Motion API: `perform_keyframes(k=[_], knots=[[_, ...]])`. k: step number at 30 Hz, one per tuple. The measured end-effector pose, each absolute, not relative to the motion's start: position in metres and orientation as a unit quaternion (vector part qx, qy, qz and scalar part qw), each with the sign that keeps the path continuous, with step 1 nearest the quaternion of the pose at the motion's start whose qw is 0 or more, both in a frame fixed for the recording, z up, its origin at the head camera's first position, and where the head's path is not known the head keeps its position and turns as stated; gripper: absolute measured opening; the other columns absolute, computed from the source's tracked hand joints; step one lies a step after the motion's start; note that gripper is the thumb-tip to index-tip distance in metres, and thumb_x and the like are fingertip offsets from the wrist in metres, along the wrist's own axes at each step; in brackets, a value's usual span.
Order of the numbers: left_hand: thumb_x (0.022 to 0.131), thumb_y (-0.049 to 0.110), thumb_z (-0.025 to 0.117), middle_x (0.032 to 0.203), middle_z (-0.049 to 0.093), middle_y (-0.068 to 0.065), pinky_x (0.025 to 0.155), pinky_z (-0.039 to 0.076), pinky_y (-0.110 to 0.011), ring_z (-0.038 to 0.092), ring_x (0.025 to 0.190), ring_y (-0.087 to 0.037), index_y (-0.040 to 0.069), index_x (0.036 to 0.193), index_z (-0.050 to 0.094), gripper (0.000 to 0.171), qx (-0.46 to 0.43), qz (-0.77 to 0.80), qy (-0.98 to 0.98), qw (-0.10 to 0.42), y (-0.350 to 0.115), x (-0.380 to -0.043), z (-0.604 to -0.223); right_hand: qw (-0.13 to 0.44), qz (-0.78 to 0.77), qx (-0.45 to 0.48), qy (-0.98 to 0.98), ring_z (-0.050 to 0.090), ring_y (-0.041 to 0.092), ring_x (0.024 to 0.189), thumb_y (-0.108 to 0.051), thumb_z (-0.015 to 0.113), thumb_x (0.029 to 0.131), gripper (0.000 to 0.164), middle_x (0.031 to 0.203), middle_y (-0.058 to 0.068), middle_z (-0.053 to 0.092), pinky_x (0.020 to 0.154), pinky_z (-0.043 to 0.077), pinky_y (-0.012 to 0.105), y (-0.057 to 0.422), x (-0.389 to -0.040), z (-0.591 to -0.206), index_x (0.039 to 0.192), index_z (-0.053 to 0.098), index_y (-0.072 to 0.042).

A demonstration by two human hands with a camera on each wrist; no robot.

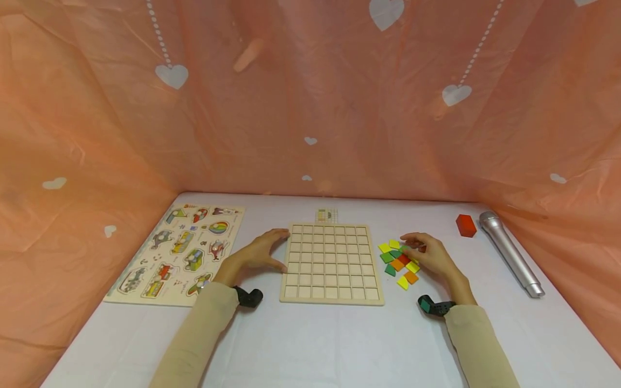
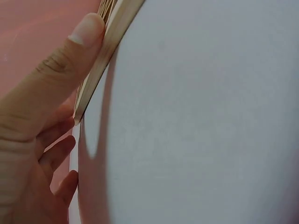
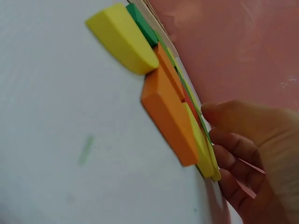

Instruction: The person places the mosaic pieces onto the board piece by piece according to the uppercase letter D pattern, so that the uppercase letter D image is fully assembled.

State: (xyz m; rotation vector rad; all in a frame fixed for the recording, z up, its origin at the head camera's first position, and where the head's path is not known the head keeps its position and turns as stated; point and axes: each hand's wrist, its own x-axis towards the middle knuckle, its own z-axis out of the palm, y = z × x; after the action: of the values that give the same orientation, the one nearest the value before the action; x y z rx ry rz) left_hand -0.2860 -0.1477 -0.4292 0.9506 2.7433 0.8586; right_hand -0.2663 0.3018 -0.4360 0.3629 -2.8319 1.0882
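Observation:
A square wooden grid board [image 1: 332, 264] lies flat with its small cells showing no pieces. Along its left edge, my left hand [image 1: 257, 253] touches the frame with thumb and fingers spread; in the left wrist view the thumb of that hand [image 2: 42, 98] rests against the board's side [image 2: 96, 70]. To the right of the board is a cluster of small coloured tiles: yellow [image 1: 403, 282], green [image 1: 390, 270], orange [image 1: 411, 277] and red. My right hand [image 1: 429, 256] reaches over the cluster's right side, fingertips right at the tiles. An orange tile [image 3: 168, 121] shows large in the right wrist view.
At the left lies a picture board [image 1: 179, 253] of vehicles, partly behind my left forearm. A small printed card [image 1: 326, 215] is beyond the grid board. A red block [image 1: 466, 226] and a silver microphone [image 1: 511, 253] lie at the right. Pink fabric hangs around the table.

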Motion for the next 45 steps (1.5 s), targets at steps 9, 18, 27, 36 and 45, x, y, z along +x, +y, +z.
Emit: perform_keyframes(k=[9,18,27,36,45], knots=[[0.065,0.032,0.084,0.142,0.038,-0.021,0.112,0.025,-0.047,0.032,0.133,-0.037,-0.003,0.138,0.039,0.092,0.31,0.252,0.914,0.065,-0.147,-0.288,-0.428,0.027,0.362,0.104,-0.926,0.052,0.026,0.096,-0.016,0.066,0.087,0.032,0.105,0.012,0.059,0.086,0.044,0.037,0.3,-0.265,-0.438,0.118,0.061,-0.006],[0.065,0.03,0.084,0.143,0.037,-0.021,0.112,0.025,-0.047,0.031,0.133,-0.037,-0.004,0.138,0.038,0.092,0.304,0.258,0.913,0.081,-0.149,-0.287,-0.425,0.028,0.363,0.107,-0.925,0.053,0.027,0.096,-0.012,0.065,0.087,0.029,0.106,0.013,0.061,0.087,0.044,0.04,0.298,-0.265,-0.438,0.115,0.063,-0.004],[0.065,0.031,0.085,0.143,0.037,-0.02,0.112,0.025,-0.046,0.031,0.134,-0.036,-0.003,0.138,0.038,0.093,0.303,0.259,0.914,0.079,-0.147,-0.288,-0.426,0.016,0.361,0.098,-0.927,0.05,0.034,0.107,-0.003,0.06,0.087,0.033,0.117,0.019,0.056,0.099,0.041,0.054,0.296,-0.265,-0.436,0.12,0.059,-0.002],[0.064,0.031,0.085,0.143,0.037,-0.02,0.112,0.024,-0.046,0.031,0.134,-0.036,-0.003,0.138,0.039,0.093,0.304,0.257,0.914,0.075,-0.146,-0.288,-0.426,0.037,0.34,0.08,-0.936,0.052,0.03,0.097,-0.015,0.067,0.086,0.032,0.108,0.016,0.06,0.089,0.048,0.045,0.295,-0.267,-0.432,0.116,0.063,-0.002],[0.064,0.033,0.085,0.143,0.037,-0.021,0.111,0.026,-0.047,0.032,0.133,-0.038,-0.004,0.137,0.039,0.094,0.308,0.245,0.917,0.071,-0.146,-0.288,-0.424,0.091,0.37,0.177,-0.908,0.057,0.029,0.097,-0.008,0.067,0.084,0.03,0.106,0.014,0.062,0.084,0.05,0.045,0.252,-0.285,-0.409,0.112,0.065,0.002]])
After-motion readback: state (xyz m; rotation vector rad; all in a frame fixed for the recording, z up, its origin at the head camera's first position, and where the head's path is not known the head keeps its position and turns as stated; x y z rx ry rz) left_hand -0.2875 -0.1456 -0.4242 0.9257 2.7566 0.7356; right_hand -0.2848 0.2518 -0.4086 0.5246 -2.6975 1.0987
